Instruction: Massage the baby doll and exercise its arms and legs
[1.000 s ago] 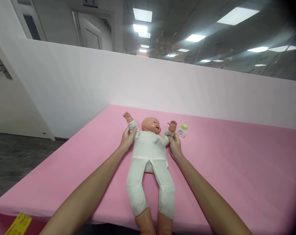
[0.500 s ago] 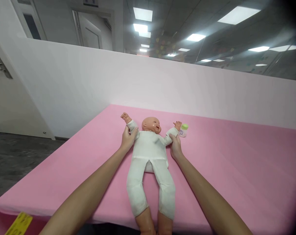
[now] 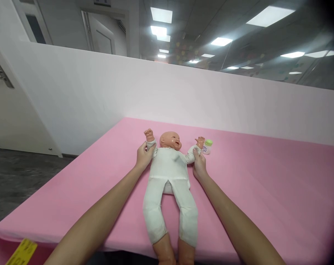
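A baby doll (image 3: 169, 165) with a white cloth body lies on its back on the pink table cover (image 3: 252, 191), its head toward the wall and its lower legs at the near edge. My left hand (image 3: 144, 155) is closed round the doll's arm on the left, thumb on top of the sleeve. On the other side, my right hand (image 3: 199, 163) grips the doll's right-side sleeve in the same way. Just beyond that doll hand stands or lies a small bottle (image 3: 207, 146) with a light green cap, touching or very near the doll's fingers.
A low white partition (image 3: 211, 99) rises behind the table. To the left is a white door (image 3: 14, 110) with a metal handle, above a dark floor (image 3: 14, 176). A yellow label (image 3: 22, 252) hangs at the table's near left corner.
The doll's arm in my left hand has swung inward, so its fist is nearer the head and more upright. My right hand has shifted slightly up along the other sleeve.
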A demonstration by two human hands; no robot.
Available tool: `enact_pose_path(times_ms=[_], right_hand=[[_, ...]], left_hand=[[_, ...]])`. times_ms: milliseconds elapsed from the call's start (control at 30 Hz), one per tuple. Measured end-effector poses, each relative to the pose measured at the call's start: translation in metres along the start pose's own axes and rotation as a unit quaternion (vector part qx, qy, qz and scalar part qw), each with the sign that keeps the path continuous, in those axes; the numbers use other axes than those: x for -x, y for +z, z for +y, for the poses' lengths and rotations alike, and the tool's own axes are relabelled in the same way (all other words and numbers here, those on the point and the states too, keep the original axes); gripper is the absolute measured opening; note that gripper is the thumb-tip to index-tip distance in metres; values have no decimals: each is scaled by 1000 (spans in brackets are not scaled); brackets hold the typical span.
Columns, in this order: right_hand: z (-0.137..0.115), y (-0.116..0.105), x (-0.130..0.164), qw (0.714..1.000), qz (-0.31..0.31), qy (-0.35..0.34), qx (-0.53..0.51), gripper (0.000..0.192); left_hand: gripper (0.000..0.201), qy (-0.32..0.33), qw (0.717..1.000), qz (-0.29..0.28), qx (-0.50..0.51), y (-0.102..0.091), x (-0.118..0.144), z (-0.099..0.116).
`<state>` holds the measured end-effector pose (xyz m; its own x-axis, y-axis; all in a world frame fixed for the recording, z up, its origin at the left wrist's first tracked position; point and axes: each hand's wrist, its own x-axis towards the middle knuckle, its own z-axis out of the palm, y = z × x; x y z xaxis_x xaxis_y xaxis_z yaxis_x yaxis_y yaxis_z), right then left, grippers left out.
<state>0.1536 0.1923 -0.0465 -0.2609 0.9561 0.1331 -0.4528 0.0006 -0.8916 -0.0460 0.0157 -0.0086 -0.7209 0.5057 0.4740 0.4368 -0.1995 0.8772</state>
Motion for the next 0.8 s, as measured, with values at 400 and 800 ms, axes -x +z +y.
enact_pose_path(times_ms=[400,800], right_hand=[[-7,0,5,999,-23,-21,33,43],[-6,-1,0,998,-7,41,45,46]], left_hand=[[33,9,1000,4,-27,-3,-2,-1],[40,-75,995,-14,-57,-2,1,-7]])
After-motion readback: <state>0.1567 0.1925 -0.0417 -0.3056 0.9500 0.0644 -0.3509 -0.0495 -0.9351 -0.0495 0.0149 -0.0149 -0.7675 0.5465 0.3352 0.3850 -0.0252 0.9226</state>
